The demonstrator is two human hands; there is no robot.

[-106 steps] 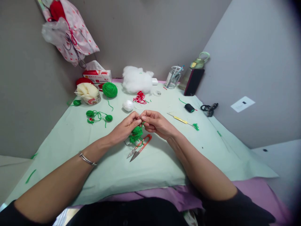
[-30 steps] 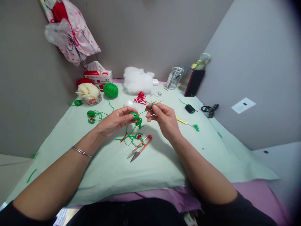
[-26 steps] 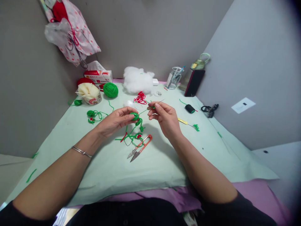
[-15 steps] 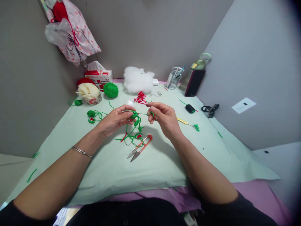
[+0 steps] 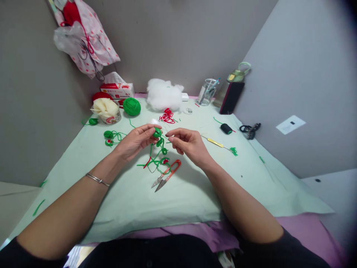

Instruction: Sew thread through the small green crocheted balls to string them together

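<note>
Between its thumb and fingers, my left hand [image 5: 137, 140] pinches a small green crocheted piece [image 5: 157, 132]. Green strands and small knitted parts hang below it. Just to the right, my right hand [image 5: 189, 144] has thumb and forefinger pressed together near the piece; what they hold is too thin to make out. Under the hanging strands lie tangled green yarn with a red-and-white bit [image 5: 165, 161] and orange-handled thread snips [image 5: 175, 165], blades toward the lower left.
Behind my hands are white stuffing [image 5: 164, 95], red yarn scraps [image 5: 167, 116] and a green yarn ball [image 5: 131, 107]. A yellow-handled hook [image 5: 215, 142] and black thread spool [image 5: 225, 128] lie right; a phone [image 5: 232, 98] leans against a bottle [image 5: 236, 76].
My right hand has moved left and slightly down, closer to the green piece. The green strand stretched between my hands no longer shows, and more of the yellow-handled hook is visible.
</note>
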